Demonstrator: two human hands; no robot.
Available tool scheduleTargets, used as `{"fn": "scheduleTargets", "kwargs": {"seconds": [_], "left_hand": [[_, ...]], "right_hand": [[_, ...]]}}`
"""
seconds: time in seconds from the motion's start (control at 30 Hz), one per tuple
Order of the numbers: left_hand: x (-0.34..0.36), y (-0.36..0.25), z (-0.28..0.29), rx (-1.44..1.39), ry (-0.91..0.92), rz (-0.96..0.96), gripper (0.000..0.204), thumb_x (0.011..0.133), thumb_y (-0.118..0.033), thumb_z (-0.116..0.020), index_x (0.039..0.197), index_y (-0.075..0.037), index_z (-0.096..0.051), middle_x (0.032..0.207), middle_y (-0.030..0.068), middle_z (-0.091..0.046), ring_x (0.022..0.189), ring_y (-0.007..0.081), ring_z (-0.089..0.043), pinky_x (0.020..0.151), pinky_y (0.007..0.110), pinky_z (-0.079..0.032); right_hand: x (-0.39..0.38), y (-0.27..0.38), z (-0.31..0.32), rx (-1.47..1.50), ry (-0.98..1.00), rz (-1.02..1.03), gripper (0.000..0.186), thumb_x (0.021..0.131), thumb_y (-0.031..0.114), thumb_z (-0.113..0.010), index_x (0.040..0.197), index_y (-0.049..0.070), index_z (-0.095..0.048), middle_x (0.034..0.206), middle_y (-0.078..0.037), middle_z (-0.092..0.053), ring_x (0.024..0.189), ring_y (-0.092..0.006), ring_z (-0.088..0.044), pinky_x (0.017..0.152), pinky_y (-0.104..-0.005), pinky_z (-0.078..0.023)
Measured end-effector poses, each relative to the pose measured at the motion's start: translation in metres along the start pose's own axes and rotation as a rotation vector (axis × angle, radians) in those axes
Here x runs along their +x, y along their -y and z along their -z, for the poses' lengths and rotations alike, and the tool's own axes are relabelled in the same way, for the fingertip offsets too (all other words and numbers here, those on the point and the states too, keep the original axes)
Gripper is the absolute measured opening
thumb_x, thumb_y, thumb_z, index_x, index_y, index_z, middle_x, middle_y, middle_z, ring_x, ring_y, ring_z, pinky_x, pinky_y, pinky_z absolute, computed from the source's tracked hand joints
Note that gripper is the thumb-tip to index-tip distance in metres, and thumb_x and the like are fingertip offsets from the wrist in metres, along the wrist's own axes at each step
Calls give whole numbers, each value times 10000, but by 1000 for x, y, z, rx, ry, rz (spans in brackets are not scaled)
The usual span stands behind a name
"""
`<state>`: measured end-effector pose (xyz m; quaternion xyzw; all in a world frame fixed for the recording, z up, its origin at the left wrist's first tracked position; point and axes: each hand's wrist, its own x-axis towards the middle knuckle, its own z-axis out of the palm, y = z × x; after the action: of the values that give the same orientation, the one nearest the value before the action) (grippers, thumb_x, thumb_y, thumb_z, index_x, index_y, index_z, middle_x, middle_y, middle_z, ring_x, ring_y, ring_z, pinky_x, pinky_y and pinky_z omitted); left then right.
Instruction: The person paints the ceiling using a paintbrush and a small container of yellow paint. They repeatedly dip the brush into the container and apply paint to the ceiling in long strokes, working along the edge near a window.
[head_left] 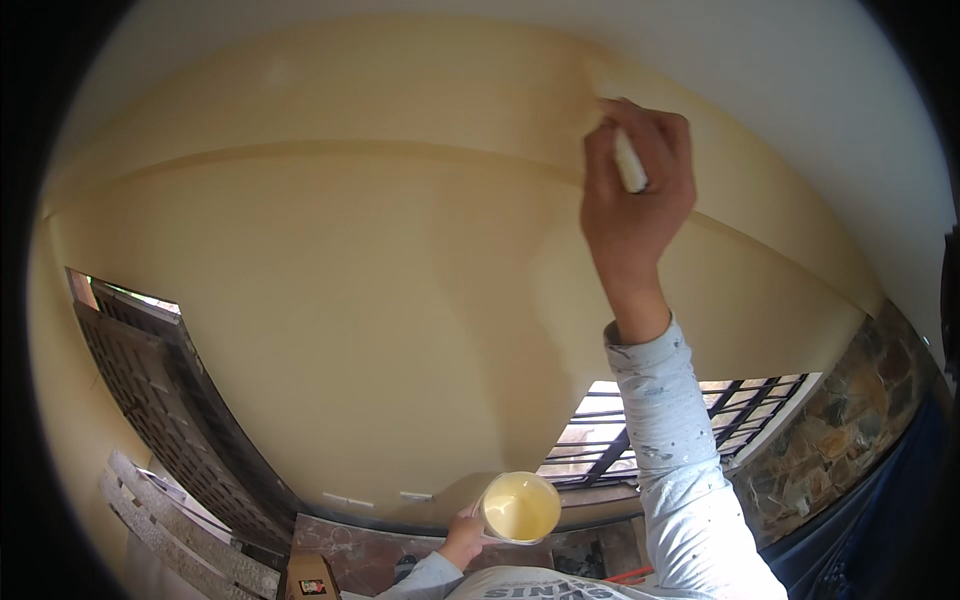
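Raised high in front of me, my right hand [642,175] is closed around the pale handle of a paintbrush [630,163]. Its bristles are mostly hidden by my fingers, close to the top of the yellow wall [370,250] near the white ceiling. I cannot tell whether they touch the surface. Low down, my left hand [463,541] grips the side of a small round paint bucket [491,497] with pale yellow paint inside. The bucket is held upright. Paint specks mark my right sleeve.
A raised ledge [330,148] crosses the upper wall. A dark slatted door [150,370] stands at the left, near a speckled pale plank piece [170,525]. Behind my right arm is a barred window [755,400]. Stone cladding [840,440], dark blue sheeting [860,540] and a cardboard box [312,577] also show.
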<state>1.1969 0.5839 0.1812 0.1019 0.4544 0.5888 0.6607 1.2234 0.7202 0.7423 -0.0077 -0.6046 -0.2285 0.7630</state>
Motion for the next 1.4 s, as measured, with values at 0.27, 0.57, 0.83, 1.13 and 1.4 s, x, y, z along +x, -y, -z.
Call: {"fn": "scheduleTargets", "kwargs": {"seconds": [0.27, 0.57, 0.83, 1.13, 1.4], "left_hand": [[5, 2, 2, -12, 5, -15, 614, 1025, 60, -441, 1591, -166, -510, 1515, 120, -605, 1314, 423, -651, 964, 732, -582], [18, 13, 7, -16, -18, -10, 611, 1032, 58, -451, 1591, -179, -519, 1515, 115, -601, 1291, 442, -663, 936, 749, -587], [18, 10, -1, -37, 4, -15, 638, 1008, 98, -412, 1589, -145, -514, 1532, 146, -580, 1299, 453, -653, 953, 762, -575], [9, 6, -12, -16, -11, -1, 599, 1023, 94, -425, 1573, -120, -530, 1507, 145, -600, 1303, 444, -652, 963, 752, -575], [10, 9, -14, -24, -2, 5, 612, 1017, 106, -424, 1576, -120, -530, 1491, 143, -609, 1296, 447, -653, 969, 759, -564]], "right_hand": [[-5, 15, -60, 25, 85, 162, 148, 872, -9, -793, 1005, 57, -791, 985, -56, -712, 600, -150, -548, 545, -311, -447], [-6, 7, -53, -70, 27, 49, 132, 891, 3, -783, 1008, 63, -791, 894, -33, -621, 645, -148, -566, 568, -312, -462], [-2, 1, -40, -99, 28, 5, 154, 825, -6, -800, 964, 49, -763, 885, -52, -600, 695, -203, -594, 592, -348, -487], [2, -12, -24, -94, -7, -14, 133, 844, -6, -791, 961, 53, -770, 861, -48, -585, 618, -183, -556, 555, -335, -458], [4, -26, -4, -117, -25, -25, 116, 854, -9, -781, 956, 45, -771, 861, -42, -595, 605, -175, -551, 543, -333, -455]]}}
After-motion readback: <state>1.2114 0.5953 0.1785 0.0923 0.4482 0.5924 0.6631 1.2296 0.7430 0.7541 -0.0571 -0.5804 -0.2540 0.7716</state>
